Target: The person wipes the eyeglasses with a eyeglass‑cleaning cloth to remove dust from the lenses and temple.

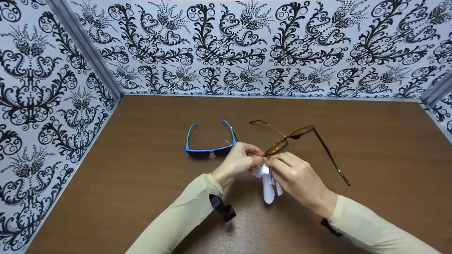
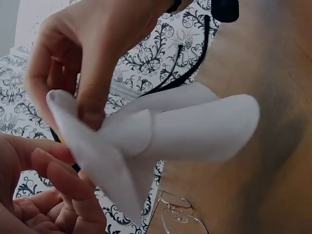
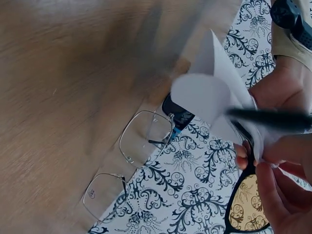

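Note:
Amber-lensed glasses (image 1: 277,147) with a dark frame are held up at a slant between both hands, a long dark temple (image 1: 330,155) reaching down to the right. My left hand (image 1: 236,164) grips the near end of this frame, fingers curled. From the other side my right hand (image 1: 296,176) pinches a white cloth (image 1: 268,192) against the frame. Folds of the cloth (image 2: 200,129) hang below the fingers. An amber lens (image 3: 248,204) shows beside my right fingers (image 3: 273,195). The fingertips' exact contact is partly hidden by the cloth.
Blue-framed sunglasses (image 1: 210,151) lie on the brown table (image 1: 141,176) just left of my hands. Clear wire-rimmed glasses (image 3: 146,139) lie near them, mostly hidden in the head view. Patterned walls (image 1: 247,49) stand behind and at the left.

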A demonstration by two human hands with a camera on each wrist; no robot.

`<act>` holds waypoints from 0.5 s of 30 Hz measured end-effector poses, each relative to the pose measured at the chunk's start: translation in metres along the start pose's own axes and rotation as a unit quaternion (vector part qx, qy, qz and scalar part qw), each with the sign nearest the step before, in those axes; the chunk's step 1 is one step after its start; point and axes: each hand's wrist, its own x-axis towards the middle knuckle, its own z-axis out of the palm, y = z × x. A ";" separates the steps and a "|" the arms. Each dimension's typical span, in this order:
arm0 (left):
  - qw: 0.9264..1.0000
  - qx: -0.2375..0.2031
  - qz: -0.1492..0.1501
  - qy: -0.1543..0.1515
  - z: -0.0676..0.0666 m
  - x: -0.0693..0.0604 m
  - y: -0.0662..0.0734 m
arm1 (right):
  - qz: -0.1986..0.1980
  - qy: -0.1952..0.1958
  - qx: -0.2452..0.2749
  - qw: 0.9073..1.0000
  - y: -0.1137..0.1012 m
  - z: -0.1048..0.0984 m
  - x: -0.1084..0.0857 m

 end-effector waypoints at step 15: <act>0.999 -0.040 0.008 0.017 -0.005 0.003 0.000 | -0.022 -0.028 -0.004 0.999 -0.004 -0.008 -0.010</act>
